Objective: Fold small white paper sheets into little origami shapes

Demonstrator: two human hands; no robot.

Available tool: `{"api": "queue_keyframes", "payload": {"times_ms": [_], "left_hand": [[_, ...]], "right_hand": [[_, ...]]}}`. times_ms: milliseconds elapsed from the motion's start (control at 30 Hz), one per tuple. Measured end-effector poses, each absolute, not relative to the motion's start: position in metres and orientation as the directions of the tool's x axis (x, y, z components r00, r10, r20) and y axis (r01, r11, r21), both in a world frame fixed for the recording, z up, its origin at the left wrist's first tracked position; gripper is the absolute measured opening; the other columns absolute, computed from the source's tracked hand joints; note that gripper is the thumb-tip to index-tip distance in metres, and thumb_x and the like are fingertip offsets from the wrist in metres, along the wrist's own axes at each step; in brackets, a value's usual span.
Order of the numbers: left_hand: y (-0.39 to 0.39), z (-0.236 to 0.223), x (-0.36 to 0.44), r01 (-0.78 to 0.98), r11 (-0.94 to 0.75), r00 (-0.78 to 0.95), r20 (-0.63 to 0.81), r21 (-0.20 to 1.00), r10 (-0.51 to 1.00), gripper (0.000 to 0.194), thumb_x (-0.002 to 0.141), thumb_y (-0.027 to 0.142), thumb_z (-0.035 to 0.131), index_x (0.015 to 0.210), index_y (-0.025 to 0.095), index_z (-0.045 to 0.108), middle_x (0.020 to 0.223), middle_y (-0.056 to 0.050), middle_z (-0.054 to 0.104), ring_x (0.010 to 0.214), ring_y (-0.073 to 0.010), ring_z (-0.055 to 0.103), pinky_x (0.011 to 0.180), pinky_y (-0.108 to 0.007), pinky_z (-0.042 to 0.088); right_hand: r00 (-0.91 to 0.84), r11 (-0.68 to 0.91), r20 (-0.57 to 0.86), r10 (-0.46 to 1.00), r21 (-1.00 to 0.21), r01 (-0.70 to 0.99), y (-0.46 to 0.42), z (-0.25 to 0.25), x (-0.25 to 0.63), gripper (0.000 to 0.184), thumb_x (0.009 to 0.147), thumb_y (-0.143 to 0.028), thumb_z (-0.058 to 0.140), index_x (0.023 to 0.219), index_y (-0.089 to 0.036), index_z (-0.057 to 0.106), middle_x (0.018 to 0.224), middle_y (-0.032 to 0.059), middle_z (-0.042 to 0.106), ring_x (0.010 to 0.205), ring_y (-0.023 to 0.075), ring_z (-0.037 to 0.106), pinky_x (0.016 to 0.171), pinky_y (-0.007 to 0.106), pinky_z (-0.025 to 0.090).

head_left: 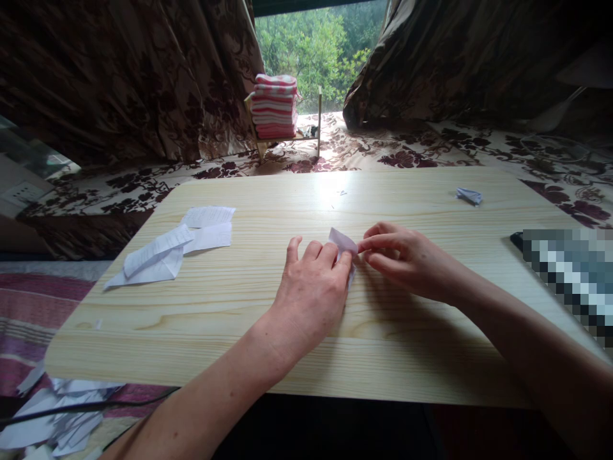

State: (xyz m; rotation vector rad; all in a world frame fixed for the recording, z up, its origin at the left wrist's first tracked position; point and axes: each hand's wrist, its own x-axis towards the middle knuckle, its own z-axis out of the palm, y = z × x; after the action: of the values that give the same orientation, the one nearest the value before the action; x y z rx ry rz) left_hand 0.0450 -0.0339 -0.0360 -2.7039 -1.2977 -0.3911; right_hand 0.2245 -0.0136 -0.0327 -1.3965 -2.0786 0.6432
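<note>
A small folded piece of white paper (pixel 343 240) lies on the pale wooden table under my hands. My left hand (pixel 313 281) rests over it with bent fingers, the thumb and index finger pressing the paper down. From the right, my right hand (pixel 397 255) pinches the paper's right edge between its fingertips. Part of the paper is hidden beneath my left hand. Farther off at the right, a small folded paper piece (pixel 469 195) sits alone on the table.
Several printed paper strips (pixel 158 255) lie at the table's left. More paper scraps (pixel 62 415) are heaped below, crossed by a black cable (pixel 119 404). A blurred-out device (pixel 569 275) lies at the right edge. Behind the table (pixel 191 338), folded pink-and-white cloths (pixel 275 112) stand stacked.
</note>
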Motion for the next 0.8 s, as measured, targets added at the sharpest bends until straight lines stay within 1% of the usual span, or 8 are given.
{"api": "queue_keyframes", "payload": {"times_ms": [67, 167, 267, 367, 600, 800], "left_hand": [[-0.0338, -0.0365, 0.0451, 0.78, -0.625, 0.599, 0.277, 0.007, 0.751, 0.029, 0.092, 0.024, 0.039, 0.112, 0.018, 0.059, 0.099, -0.008, 0.061, 0.095, -0.0241, 0.051, 0.099, -0.05, 0.028], [-0.0338, -0.0375, 0.0454, 0.782, -0.623, 0.597, 0.285, 0.002, 0.75, 0.028, 0.091, 0.023, 0.039, 0.109, 0.018, 0.06, 0.097, -0.007, 0.06, 0.095, -0.0239, 0.051, 0.1, -0.05, 0.027], [-0.0338, -0.0378, 0.0457, 0.782, -0.623, 0.597, 0.288, -0.002, 0.748, 0.027, 0.091, 0.022, 0.039, 0.108, 0.018, 0.06, 0.096, -0.007, 0.06, 0.094, -0.0235, 0.051, 0.099, -0.049, 0.027], [-0.0335, -0.0376, 0.0456, 0.779, -0.626, 0.601, 0.283, 0.0, 0.748, 0.028, 0.091, 0.021, 0.038, 0.108, 0.018, 0.06, 0.096, -0.008, 0.06, 0.094, -0.0237, 0.051, 0.099, -0.049, 0.027], [-0.0329, -0.0369, 0.0459, 0.779, -0.626, 0.6, 0.29, -0.003, 0.745, 0.028, 0.091, 0.021, 0.039, 0.11, 0.018, 0.059, 0.098, -0.008, 0.06, 0.094, -0.0237, 0.051, 0.099, -0.049, 0.028], [-0.0335, -0.0367, 0.0464, 0.78, -0.626, 0.602, 0.281, -0.006, 0.747, 0.028, 0.09, 0.02, 0.039, 0.109, 0.018, 0.06, 0.097, -0.008, 0.06, 0.095, -0.0242, 0.05, 0.1, -0.05, 0.027]], "right_hand": [[-0.303, 0.341, 0.175, 0.937, -0.655, 0.674, -0.0137, -0.0322, 0.2242, 0.021, 0.076, -0.016, 0.052, 0.078, -0.019, 0.072, 0.084, 0.0036, 0.062, 0.063, 0.0121, 0.056, 0.058, 0.025, 0.046], [-0.305, 0.351, 0.188, 0.934, -0.654, 0.671, -0.0137, -0.0328, 0.2244, 0.018, 0.076, -0.018, 0.054, 0.079, -0.019, 0.071, 0.084, 0.0039, 0.062, 0.065, 0.0129, 0.058, 0.059, 0.024, 0.046], [-0.315, 0.347, 0.176, 0.933, -0.675, 0.651, -0.013, -0.0338, 0.225, 0.014, 0.078, -0.025, 0.058, 0.078, -0.019, 0.07, 0.086, 0.0047, 0.062, 0.069, 0.0149, 0.06, 0.061, 0.025, 0.047], [-0.31, 0.337, 0.167, 0.936, -0.68, 0.651, -0.0118, -0.0347, 0.2247, 0.016, 0.078, -0.031, 0.059, 0.073, -0.019, 0.069, 0.085, 0.0052, 0.061, 0.069, 0.0151, 0.06, 0.06, 0.026, 0.047], [-0.273, 0.347, 0.216, 0.938, -0.641, 0.685, -0.0112, -0.036, 0.2231, 0.017, 0.079, -0.029, 0.058, 0.07, -0.018, 0.066, 0.081, 0.0047, 0.06, 0.062, 0.0126, 0.055, 0.053, 0.024, 0.043], [-0.276, 0.361, 0.233, 0.932, -0.605, 0.71, -0.0124, -0.0363, 0.2207, 0.014, 0.08, -0.027, 0.058, 0.078, -0.017, 0.068, 0.084, 0.0056, 0.06, 0.065, 0.0135, 0.055, 0.055, 0.025, 0.042]]}}
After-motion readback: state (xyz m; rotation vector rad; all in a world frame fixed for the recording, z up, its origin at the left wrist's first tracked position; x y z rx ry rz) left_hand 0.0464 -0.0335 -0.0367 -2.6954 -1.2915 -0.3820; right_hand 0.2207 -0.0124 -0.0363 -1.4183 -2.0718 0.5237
